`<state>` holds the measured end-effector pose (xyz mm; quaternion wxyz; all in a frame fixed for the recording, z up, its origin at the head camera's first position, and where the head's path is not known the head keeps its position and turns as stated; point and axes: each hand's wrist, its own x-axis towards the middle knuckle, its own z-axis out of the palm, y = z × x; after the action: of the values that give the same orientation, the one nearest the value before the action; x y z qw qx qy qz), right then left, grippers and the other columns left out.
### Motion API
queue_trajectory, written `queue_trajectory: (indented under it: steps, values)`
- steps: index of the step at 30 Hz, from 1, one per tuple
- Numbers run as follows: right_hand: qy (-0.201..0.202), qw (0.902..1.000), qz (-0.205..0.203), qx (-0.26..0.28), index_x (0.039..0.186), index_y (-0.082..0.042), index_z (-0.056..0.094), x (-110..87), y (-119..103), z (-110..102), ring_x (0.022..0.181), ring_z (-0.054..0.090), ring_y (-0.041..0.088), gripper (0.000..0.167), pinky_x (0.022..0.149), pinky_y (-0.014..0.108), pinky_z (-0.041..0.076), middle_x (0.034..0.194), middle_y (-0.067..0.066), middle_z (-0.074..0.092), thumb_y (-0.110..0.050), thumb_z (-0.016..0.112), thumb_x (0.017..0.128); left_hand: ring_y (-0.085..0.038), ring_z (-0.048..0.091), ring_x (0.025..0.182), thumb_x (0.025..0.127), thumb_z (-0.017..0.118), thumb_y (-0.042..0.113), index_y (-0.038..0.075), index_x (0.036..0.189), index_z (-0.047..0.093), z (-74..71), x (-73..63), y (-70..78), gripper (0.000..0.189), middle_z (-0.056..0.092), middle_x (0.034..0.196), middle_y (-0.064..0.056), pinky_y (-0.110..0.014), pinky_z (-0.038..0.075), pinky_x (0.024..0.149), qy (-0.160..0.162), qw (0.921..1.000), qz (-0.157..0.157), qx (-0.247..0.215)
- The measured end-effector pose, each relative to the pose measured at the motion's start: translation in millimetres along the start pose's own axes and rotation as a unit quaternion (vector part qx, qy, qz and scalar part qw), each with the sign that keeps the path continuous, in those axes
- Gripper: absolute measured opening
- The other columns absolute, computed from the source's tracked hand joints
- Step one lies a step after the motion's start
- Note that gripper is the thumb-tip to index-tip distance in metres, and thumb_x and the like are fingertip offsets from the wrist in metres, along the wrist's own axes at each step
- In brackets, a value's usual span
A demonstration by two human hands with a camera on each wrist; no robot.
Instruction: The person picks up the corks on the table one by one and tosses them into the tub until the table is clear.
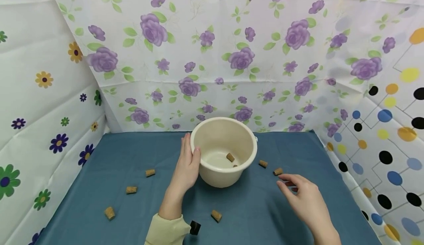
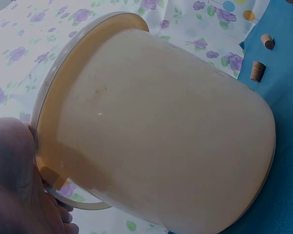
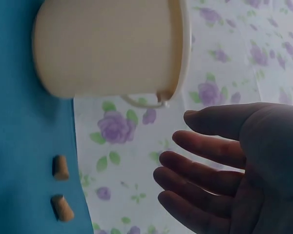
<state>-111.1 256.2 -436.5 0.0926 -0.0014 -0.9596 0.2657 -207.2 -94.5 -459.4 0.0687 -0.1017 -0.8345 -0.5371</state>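
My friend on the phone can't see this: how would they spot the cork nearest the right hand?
Find the cream bucket on the blue cloth. From its right side, look toward the right hand. The wanted cork lies next to that hand, farther from the bucket than the neighbouring cork.

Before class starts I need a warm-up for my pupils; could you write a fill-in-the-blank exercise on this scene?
1. The hand touching the bucket is the person's ____ one.
2. The right hand holds ____.
3. The head view shows ____ corks lying on the cloth.
4. The flowers on the back sheet are coloured ____.

Missing words: left; nothing; six; purple.
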Motion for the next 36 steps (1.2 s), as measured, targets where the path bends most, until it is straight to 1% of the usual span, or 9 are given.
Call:
queue_trajectory:
  steps: [2, 7, 13, 17, 21, 26, 31, 36]
  values:
    - [-0.012, 0.9999, 0.007, -0.006, 0.127, -0.013, 0.078, -1.9, 5, -2, 0.104, 0.074, 0.026, 0.034, 0.087, 0.050, 0.061, 0.125, 0.009, 0.074, -0.039, 0.073, 0.105, -0.024, -0.008, 0.164, 0.118, 0.034, 0.046, 0.017, 0.173, -0.002, -0.4, -0.8, -0.1, 0.072, -0.005, 0.179, -0.005, -0.063, 0.011, 0.127, -0.002, 1.0000, 0.001, -0.001]
    - [-0.043, 0.9987, 0.026, -0.011, 0.130, -0.012, 0.077, -4.9, 16, -7, 0.106, 0.073, 0.028, 0.038, 0.087, 0.051, 0.060, 0.127, 0.012, 0.073, -0.040, 0.072, 0.105, -0.024, -0.009, 0.164, 0.118, 0.036, 0.040, 0.016, 0.173, -0.002, -1.6, -0.1, -0.3, 0.071, -0.005, 0.179, -0.006, -0.064, 0.010, 0.127, -0.003, 1.0000, 0.003, -0.003]
    - [-0.092, 0.9930, 0.074, -0.004, 0.136, -0.008, 0.073, -9.1, 33, -8, 0.113, 0.070, 0.034, 0.044, 0.090, 0.052, 0.059, 0.132, 0.016, 0.071, -0.040, 0.071, 0.106, -0.025, -0.009, 0.164, 0.119, 0.037, 0.037, 0.014, 0.173, -0.002, -1.9, -0.7, 0.9, 0.071, -0.005, 0.179, -0.007, -0.064, 0.010, 0.127, -0.005, 1.0000, 0.000, 0.000]
    - [-0.104, 0.9892, 0.103, 0.002, 0.139, -0.008, 0.072, -11.1, 42, -5, 0.116, 0.069, 0.035, 0.044, 0.091, 0.053, 0.058, 0.135, 0.017, 0.070, -0.038, 0.070, 0.106, -0.025, -0.009, 0.164, 0.119, 0.037, 0.037, 0.014, 0.173, -0.002, -2.0, -0.9, 0.9, 0.071, -0.004, 0.179, -0.008, -0.064, 0.011, 0.127, -0.005, 1.0000, 0.002, -0.001]
    - [-0.107, 0.9872, 0.119, -0.004, 0.140, -0.008, 0.071, -11.3, 51, -6, 0.115, 0.069, 0.036, 0.043, 0.088, 0.053, 0.058, 0.134, 0.017, 0.070, -0.036, 0.070, 0.107, -0.025, -0.009, 0.164, 0.119, 0.036, 0.038, 0.014, 0.173, -0.002, -0.9, -0.3, 1.4, 0.071, -0.004, 0.179, -0.008, -0.063, 0.011, 0.127, -0.003, 1.0000, 0.003, -0.001]
    - [-0.120, 0.9850, 0.123, -0.016, 0.140, -0.007, 0.071, -11.3, 60, -8, 0.115, 0.069, 0.037, 0.045, 0.085, 0.053, 0.059, 0.133, 0.018, 0.070, -0.038, 0.070, 0.106, -0.026, -0.009, 0.164, 0.119, 0.035, 0.041, 0.013, 0.173, -0.001, -0.1, -0.8, 0.0, 0.071, -0.003, 0.179, -0.009, -0.064, 0.010, 0.127, -0.004, 0.9999, 0.010, 0.003]
    - [-0.151, 0.9823, 0.109, -0.022, 0.141, -0.008, 0.070, -6.1, 69, -10, 0.119, 0.067, 0.041, 0.049, 0.086, 0.055, 0.058, 0.139, 0.021, 0.067, -0.042, 0.070, 0.106, -0.029, -0.008, 0.164, 0.119, 0.035, 0.041, 0.012, 0.173, -0.001, 0.1, -0.2, -1.0, 0.072, -0.003, 0.179, -0.011, -0.066, 0.010, 0.126, -0.005, 0.9999, 0.009, 0.007]
    - [-0.173, 0.9802, 0.093, -0.028, 0.142, -0.006, 0.068, 2.3, 80, -6, 0.121, 0.065, 0.046, 0.050, 0.088, 0.059, 0.057, 0.141, 0.024, 0.065, -0.039, 0.071, 0.105, -0.027, -0.009, 0.164, 0.118, 0.036, 0.043, 0.014, 0.173, -0.002, -0.4, -1.2, -1.2, 0.073, -0.005, 0.179, -0.009, -0.066, 0.010, 0.127, -0.006, 1.0000, 0.003, 0.003]
